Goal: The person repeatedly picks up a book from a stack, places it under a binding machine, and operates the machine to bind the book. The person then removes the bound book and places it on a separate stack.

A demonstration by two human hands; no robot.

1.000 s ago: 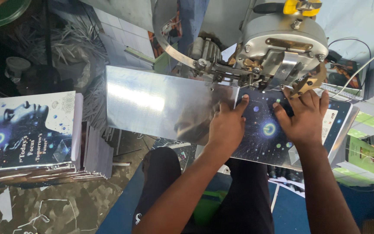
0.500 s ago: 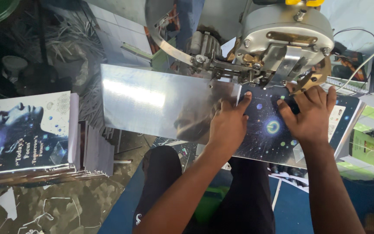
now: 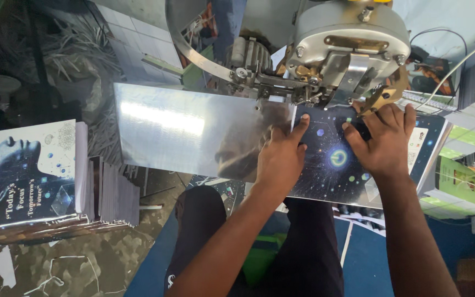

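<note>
A dark booklet with a starry cover and a glowing ring lies on the shiny metal table of a stitching machine. My left hand presses flat on the booklet's left edge, fingers pointing toward the machine head. Pressing down on the booklet's upper right part, my right hand has its fingertips just under the grey round machine head. Both hands hold the booklet against the plate, and its spine lies beneath the head's stitching parts.
A tall stack of matching booklets sits at the left, with more dark ones beside it. Green-covered prints pile up at the right. My legs are below the plate, over a blue floor. Cables run at the upper right.
Both hands have kept pressing on the booklet under the machine head. The view shifted slightly, with the plate and booklet sitting a little further left and lower in frame.
</note>
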